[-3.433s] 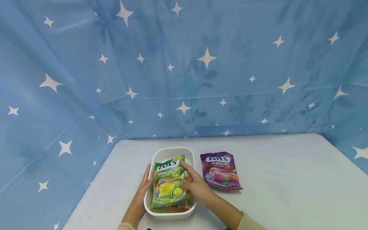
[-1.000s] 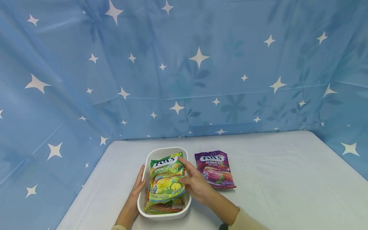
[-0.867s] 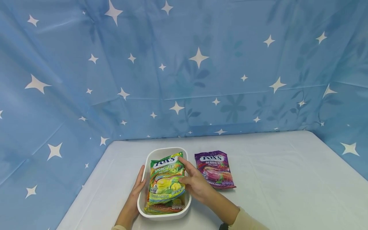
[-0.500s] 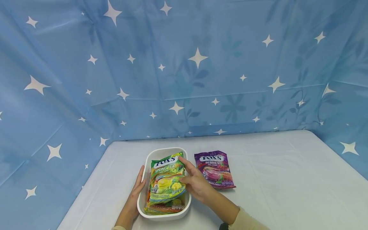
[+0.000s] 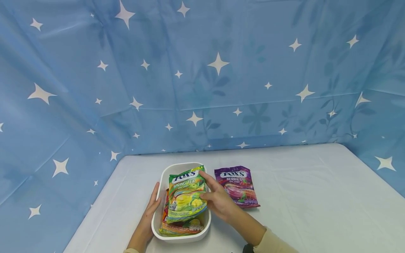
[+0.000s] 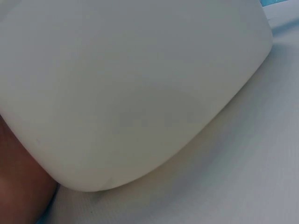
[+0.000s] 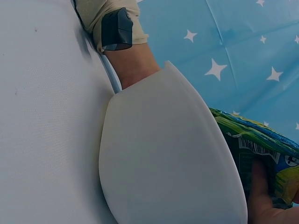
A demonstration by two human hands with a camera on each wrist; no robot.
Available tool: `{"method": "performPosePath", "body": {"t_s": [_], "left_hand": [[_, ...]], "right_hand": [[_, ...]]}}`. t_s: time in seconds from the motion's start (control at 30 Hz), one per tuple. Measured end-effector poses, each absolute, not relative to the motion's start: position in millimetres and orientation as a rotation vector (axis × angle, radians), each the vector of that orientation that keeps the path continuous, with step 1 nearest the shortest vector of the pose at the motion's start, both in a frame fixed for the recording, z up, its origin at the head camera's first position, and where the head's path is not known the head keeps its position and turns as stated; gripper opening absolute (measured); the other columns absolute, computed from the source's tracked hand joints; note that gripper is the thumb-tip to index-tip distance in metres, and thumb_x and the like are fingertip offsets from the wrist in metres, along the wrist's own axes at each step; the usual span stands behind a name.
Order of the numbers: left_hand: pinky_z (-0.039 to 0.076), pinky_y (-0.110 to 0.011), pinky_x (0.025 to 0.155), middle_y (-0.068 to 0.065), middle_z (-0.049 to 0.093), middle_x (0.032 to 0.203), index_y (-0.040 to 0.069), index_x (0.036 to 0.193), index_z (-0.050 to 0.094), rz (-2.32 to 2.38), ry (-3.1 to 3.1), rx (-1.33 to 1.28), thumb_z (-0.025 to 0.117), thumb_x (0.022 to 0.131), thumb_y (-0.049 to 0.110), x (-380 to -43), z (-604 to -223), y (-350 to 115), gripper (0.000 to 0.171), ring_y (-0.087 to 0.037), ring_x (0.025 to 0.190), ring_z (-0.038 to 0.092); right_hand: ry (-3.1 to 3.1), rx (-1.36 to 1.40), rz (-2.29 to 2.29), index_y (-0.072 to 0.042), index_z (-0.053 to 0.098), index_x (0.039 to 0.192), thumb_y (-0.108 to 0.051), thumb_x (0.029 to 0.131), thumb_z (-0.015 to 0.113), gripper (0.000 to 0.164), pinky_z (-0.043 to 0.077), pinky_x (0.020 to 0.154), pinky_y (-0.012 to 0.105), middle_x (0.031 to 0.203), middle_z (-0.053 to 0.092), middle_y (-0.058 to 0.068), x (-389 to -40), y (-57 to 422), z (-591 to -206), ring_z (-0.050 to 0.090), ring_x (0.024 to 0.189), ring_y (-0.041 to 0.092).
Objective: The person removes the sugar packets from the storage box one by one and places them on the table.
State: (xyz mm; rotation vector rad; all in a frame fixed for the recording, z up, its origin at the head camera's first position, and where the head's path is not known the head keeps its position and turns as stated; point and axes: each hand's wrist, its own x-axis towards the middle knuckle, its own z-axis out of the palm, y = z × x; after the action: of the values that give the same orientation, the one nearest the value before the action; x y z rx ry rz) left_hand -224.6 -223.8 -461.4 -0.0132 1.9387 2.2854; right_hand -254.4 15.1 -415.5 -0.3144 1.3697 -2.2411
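Note:
My right hand point(image 5: 218, 201) grips the right edge of a green Fox's Spring Tea candy bag point(image 5: 186, 198), thumb on its front. The bag is tilted above a white oblong tub point(image 5: 181, 239). Beneath it, inside the tub, lies a red-orange candy bag point(image 5: 178, 229), partly covered. Along the tub's left outer wall rests my left hand point(image 5: 148, 214), its fingers extended. The left wrist view is mostly filled by the tub wall point(image 6: 135, 93). In the right wrist view, fingers point(image 7: 259, 184) lie against the back of the green bag point(image 7: 247, 140), beyond the tub's wall.
A purple Fox's Berries candy bag point(image 5: 235, 188) lies flat to the right of the tub. White cloth covers the table point(image 5: 310, 196). Behind and to the left hangs a blue curtain point(image 5: 253, 70) with white stars.
The green bag has risen and shifted slightly right with my right hand, baring more of the red-orange bag. My left hand and the tub stay nearly put over the last second.

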Motion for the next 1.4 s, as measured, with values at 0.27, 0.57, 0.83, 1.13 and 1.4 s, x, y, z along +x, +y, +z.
{"method": "performPosePath", "body": {"t_s": [0.27,0.57,0.83,1.13,1.4], "left_hand": [[-0.009,-0.058,0.109,0.004,-0.016,0.153,0.036,0.146,-0.002,2.289,1.943,-0.024,0.030,0.099,0.032,-225,-462,-225,0.057,-0.027,0.140,-0.019],[-0.009,-0.060,0.107,0.001,-0.016,0.154,0.030,0.147,-0.004,2.293,1.953,-0.019,0.032,0.098,0.032,-226,-463,-226,0.060,-0.029,0.139,-0.019],[-0.009,-0.060,0.107,0.001,-0.016,0.154,0.030,0.147,-0.003,2.307,1.926,-0.044,0.032,0.098,0.031,-225,-461,-224,0.060,-0.030,0.139,-0.018],[0.008,-0.057,0.108,0.000,-0.013,0.154,0.033,0.146,-0.004,2.274,1.936,-0.075,0.031,0.098,0.031,-226,-461,-222,0.060,-0.036,0.140,-0.007],[0.004,-0.057,0.108,0.001,-0.013,0.154,0.033,0.146,-0.003,2.273,1.937,-0.073,0.030,0.098,0.030,-226,-461,-224,0.058,-0.034,0.140,-0.011]], "right_hand": [[1.414,-0.295,-2.237,-0.020,0.022,0.146,0.009,0.083,0.045,0.074,0.042,0.099,0.039,0.154,-0.003,0.010,-256,19,-414,0.033,0.131,0.039],[1.427,-0.304,-2.236,-0.020,0.022,0.146,0.009,0.082,0.045,0.074,0.043,0.099,0.038,0.154,-0.005,0.010,-259,21,-415,0.032,0.131,0.040],[1.439,-0.289,-2.239,-0.020,0.024,0.146,0.010,0.081,0.046,0.074,0.040,0.101,0.039,0.154,-0.003,0.010,-261,21,-417,0.027,0.133,0.041],[1.429,-0.282,-2.274,-0.018,0.025,0.145,0.011,0.080,0.046,0.074,0.044,0.098,0.034,0.155,0.001,0.009,-263,27,-415,0.030,0.132,0.038],[1.440,-0.279,-2.281,-0.017,0.024,0.145,0.012,0.079,0.046,0.075,0.043,0.098,0.032,0.155,0.001,0.008,-268,30,-414,0.026,0.134,0.038]]}}
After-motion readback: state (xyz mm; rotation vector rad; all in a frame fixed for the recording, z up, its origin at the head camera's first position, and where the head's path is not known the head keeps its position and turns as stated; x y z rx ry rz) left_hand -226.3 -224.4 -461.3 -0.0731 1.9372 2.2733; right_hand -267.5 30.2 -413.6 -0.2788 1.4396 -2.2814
